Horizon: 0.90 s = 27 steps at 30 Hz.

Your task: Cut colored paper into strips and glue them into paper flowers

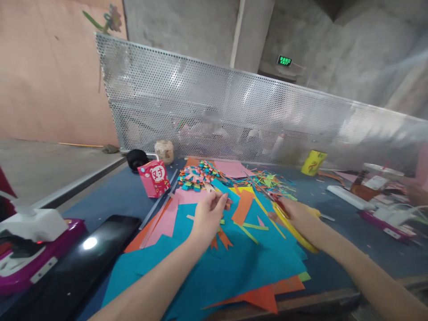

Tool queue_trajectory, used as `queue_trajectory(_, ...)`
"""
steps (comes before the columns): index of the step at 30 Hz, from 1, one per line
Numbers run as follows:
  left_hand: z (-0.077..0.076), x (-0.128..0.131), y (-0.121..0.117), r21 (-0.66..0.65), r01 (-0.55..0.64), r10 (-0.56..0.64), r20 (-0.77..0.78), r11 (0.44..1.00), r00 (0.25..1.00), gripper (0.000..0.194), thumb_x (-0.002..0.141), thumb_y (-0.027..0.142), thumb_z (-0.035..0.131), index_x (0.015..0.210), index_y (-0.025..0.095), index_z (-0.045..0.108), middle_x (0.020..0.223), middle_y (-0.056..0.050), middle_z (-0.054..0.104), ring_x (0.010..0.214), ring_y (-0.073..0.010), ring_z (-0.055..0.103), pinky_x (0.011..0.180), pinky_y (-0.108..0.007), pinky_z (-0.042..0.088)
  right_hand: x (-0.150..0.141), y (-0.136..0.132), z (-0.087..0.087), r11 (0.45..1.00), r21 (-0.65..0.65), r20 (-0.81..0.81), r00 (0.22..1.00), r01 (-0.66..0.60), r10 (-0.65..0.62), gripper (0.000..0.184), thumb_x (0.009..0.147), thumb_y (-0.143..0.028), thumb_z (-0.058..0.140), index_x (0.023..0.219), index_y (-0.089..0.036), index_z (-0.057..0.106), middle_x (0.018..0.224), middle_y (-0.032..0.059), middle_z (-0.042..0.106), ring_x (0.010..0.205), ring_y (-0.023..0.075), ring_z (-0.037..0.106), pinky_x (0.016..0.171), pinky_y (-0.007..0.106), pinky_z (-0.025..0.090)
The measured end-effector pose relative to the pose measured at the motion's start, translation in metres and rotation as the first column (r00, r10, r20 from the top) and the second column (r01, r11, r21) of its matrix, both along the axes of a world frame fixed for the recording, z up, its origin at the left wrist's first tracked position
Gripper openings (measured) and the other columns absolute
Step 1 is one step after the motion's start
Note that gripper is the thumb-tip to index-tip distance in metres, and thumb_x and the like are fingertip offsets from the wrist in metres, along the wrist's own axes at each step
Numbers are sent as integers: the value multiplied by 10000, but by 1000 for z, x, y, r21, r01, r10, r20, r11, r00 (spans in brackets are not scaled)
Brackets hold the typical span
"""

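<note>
Between the thumb and fingers of my left hand (211, 211) is a blue paper strip (224, 191), its free end pointing up and right. My right hand (294, 214) grips yellow-handled scissors (290, 225); their blades point up and left, apart from the strip. Both hands are over large blue sheets (240, 267). On these lie an orange paper piece (243, 207), thin yellow-green strips (251, 226) and notched orange pieces (224, 240) just below my left hand. A heap of small folded multicoloured paper pieces (195, 177) lies beyond my left hand.
Cut paper scraps (270, 180) are piled at the back. A red drink carton (154, 179), a jar (164, 151) and a black phone (76, 263) stand or lie left. Purple power strips (43, 267) sit at both sides. A perforated metal screen (200, 98) borders the table's back.
</note>
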<state>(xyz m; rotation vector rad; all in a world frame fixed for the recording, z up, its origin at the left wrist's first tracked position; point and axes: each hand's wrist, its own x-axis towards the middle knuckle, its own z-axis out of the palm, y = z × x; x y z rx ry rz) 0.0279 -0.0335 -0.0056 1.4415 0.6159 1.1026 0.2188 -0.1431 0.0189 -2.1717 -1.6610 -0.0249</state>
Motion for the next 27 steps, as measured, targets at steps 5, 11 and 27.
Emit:
queue_trajectory(5,7,-2,-5,-16,27,-26,95,999,995,215,747,329,519,612,163,487,571,24,525,465,-71,451,446,-186,344,-18,-14,-15,987,-60,-71,987,-147,143,219,774,-421,449,676,-236,384,626,-6,496,545,154,457,487,284,353)
queue_trajectory(11,9,-3,-5,-20,-20,23,119,1000,993,206,754,307,515,609,166,477,559,33,520,448,-67,441,443,-189,336,-17,-7,-27,977,-58,-119,974,-203,195,240,788,-441,428,671,-232,411,612,-4,491,529,140,450,470,276,341)
queue_trajectory(27,4,-1,-6,-9,-4,5,59,1000,998,194,772,290,502,626,163,497,568,25,544,479,-73,464,474,-191,349,-26,-3,-28,974,-111,-161,971,-197,178,365,738,-584,380,660,-229,421,576,6,516,484,140,455,450,274,346)
